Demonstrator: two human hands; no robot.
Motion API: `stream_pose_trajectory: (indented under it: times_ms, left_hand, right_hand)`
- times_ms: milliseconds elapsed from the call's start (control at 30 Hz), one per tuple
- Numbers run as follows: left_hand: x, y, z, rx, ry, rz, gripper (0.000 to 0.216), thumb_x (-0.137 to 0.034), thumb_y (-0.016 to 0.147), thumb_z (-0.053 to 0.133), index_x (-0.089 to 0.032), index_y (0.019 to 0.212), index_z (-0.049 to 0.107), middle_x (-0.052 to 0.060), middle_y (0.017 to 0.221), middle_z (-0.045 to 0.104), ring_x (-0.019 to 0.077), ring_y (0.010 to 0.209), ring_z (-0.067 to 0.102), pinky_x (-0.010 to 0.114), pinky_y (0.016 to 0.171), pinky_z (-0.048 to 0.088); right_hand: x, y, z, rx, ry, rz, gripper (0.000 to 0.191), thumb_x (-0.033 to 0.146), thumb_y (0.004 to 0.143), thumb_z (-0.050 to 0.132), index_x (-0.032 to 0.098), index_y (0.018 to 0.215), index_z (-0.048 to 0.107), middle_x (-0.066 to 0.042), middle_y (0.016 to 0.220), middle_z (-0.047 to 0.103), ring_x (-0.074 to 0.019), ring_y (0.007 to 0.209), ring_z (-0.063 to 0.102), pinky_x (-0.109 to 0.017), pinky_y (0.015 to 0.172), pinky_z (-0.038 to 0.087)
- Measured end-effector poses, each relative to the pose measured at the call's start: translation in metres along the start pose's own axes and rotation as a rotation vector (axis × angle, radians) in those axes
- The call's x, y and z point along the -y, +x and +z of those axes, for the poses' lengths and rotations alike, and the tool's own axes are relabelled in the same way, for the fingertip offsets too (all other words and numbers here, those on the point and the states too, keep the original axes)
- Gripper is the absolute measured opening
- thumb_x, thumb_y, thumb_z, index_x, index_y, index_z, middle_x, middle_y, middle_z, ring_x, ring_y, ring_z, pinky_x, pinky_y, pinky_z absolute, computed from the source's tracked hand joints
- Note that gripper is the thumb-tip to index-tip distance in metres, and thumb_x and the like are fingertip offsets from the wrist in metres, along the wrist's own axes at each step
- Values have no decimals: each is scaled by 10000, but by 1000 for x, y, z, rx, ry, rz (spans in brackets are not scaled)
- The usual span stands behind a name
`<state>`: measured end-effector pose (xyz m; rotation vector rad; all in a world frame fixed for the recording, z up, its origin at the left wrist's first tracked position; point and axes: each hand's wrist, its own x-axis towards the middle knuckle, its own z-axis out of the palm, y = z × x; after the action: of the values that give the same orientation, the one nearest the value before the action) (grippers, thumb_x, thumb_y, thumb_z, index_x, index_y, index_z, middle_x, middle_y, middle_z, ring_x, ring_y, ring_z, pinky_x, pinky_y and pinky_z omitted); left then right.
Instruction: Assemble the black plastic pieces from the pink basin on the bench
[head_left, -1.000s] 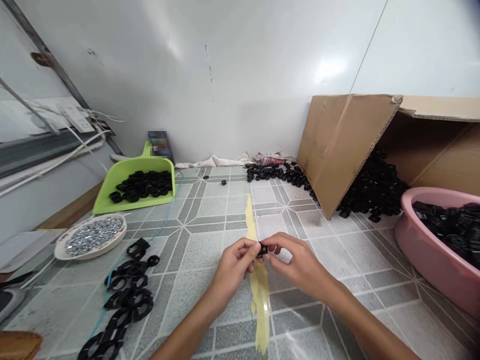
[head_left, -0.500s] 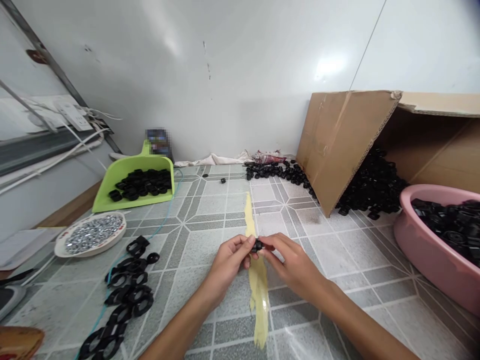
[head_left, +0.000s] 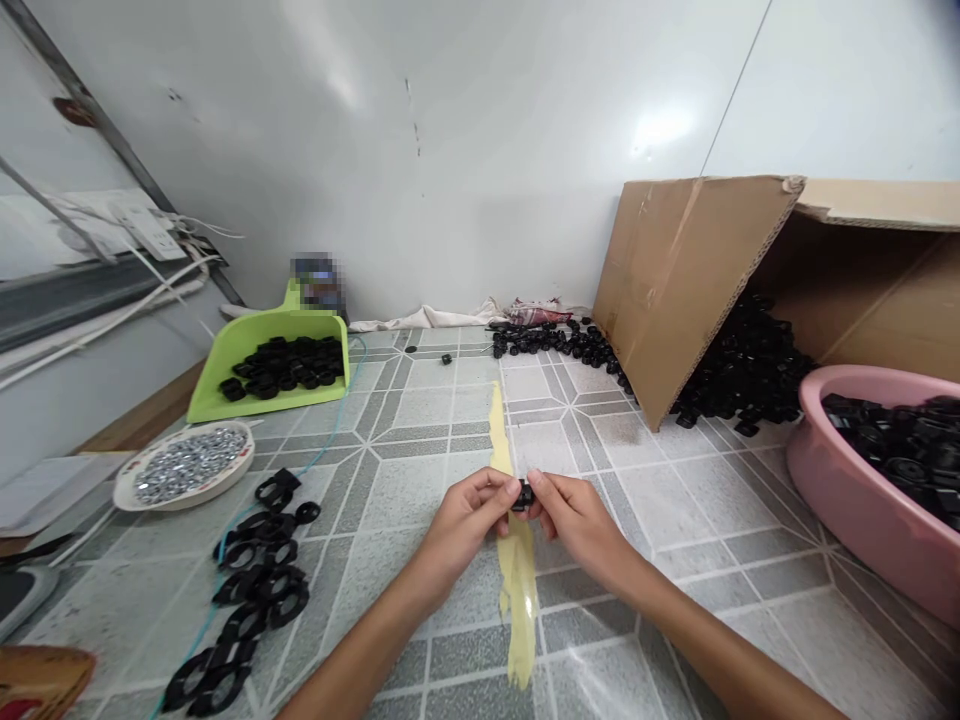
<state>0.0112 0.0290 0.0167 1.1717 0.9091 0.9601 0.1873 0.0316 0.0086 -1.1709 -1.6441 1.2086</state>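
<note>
Between my two hands, over the yellow strip (head_left: 516, 590) on the tiled-pattern surface, is a small black plastic part (head_left: 523, 495). My left hand (head_left: 480, 510) pinches it from the left with thumb and fingers. From the other side, my right hand (head_left: 566, 508) grips it too, thumb on top and fingers curled below. The fingertips cover most of the part, so its exact shape is hidden. To the left of my left arm lies a row of black ring-shaped parts (head_left: 259, 575).
A green dustpan (head_left: 266, 408) holds black parts at the back left, near a dish (head_left: 187, 498) of small shiny metal pieces. On the right stand a cardboard box (head_left: 667, 290) spilling black parts (head_left: 750, 370) and a pink basin (head_left: 847, 490) full of them. A wall (head_left: 487, 200) closes the back.
My right hand has shifted its grip on the black part, its thumb now coming over the top and the fingers curling under. The left hand keeps its pinch, moved slightly right.
</note>
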Motion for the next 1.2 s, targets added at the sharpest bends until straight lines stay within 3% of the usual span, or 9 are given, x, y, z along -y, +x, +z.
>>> stream_pose_trajectory:
  times_ms: [233, 433, 667, 733, 800, 867, 933, 1033, 1200]
  left_hand:
    - [0, 2, -3, -16, 11, 1, 307, -478, 915, 649, -176, 867, 672, -13, 705, 613, 120, 624, 494, 233, 652, 369]
    - [3, 2, -2, -27, 8, -12, 293, -480, 892, 677, -187, 887, 684, -21, 699, 602, 125, 623, 495, 235, 641, 363]
    - [2, 2, 0, -12, 36, -51, 333, -510, 874, 680, -179, 897, 705, 25, 797, 663, 134, 628, 500, 249, 659, 383]
    - [3, 3, 0, -33, 28, -44, 330, -506, 876, 680, -178, 906, 701, 23, 789, 666, 133, 628, 503, 247, 666, 386]
    - [5, 3, 0, -51, 13, -39, 334, -508, 877, 680, -176, 907, 699, 11, 751, 652, 128, 618, 499, 241, 655, 382]
    - [5, 3, 0, -67, 9, -40, 336, -507, 868, 693, -174, 906, 702, -3, 712, 625, 122, 605, 490, 233, 634, 371]
    - [5, 2, 1, -70, 13, -52, 336, -506, 864, 699, -173, 905, 703, -1, 718, 626, 121, 603, 490, 231, 623, 368]
    - [4, 2, 1, -64, 16, -59, 336, -509, 870, 690, -176, 912, 700, 25, 784, 664, 128, 621, 504, 240, 644, 387]
    - [5, 3, 1, -93, 13, -58, 340, -516, 861, 696, -181, 917, 714, 0, 719, 632, 123, 599, 490, 232, 626, 379]
  right_hand:
    - [-3, 6, -5, 200, 197, 79, 530, 630, 954, 516, 176, 686, 568, 30, 557, 495, -111, 510, 480, -250, 522, 385]
    - [5, 5, -7, 78, 297, 1, 356, 541, 880, 688, 213, 910, 553, 44, 694, 565, -116, 575, 532, -241, 554, 434]
    - [-1, 7, -11, 25, 27, 93, 553, 597, 1008, 421, 192, 661, 570, 26, 515, 497, -130, 505, 481, -271, 549, 381]
    - [2, 8, -17, 56, 37, 67, 463, 563, 1014, 437, 192, 808, 624, 9, 635, 587, -147, 602, 554, -276, 615, 433]
    - [8, 8, -25, 94, 44, -17, 289, 491, 971, 572, 213, 1019, 634, -23, 915, 673, -169, 839, 624, -287, 754, 475]
    - [13, 8, -29, 142, 24, -66, 273, 418, 909, 682, 231, 1101, 632, -32, 1058, 680, -182, 968, 623, -293, 827, 470]
    - [14, 7, -31, 162, -29, -39, 215, 417, 928, 655, 209, 976, 673, -21, 916, 697, -174, 856, 631, -289, 768, 462]
    - [12, 8, -29, 112, -97, 26, 412, 474, 1009, 496, 183, 776, 671, -1, 681, 629, -150, 669, 582, -287, 679, 431]
    - [10, 7, -26, 168, -8, -4, 238, 441, 909, 679, 208, 954, 668, 1, 825, 671, -153, 754, 598, -263, 678, 432]
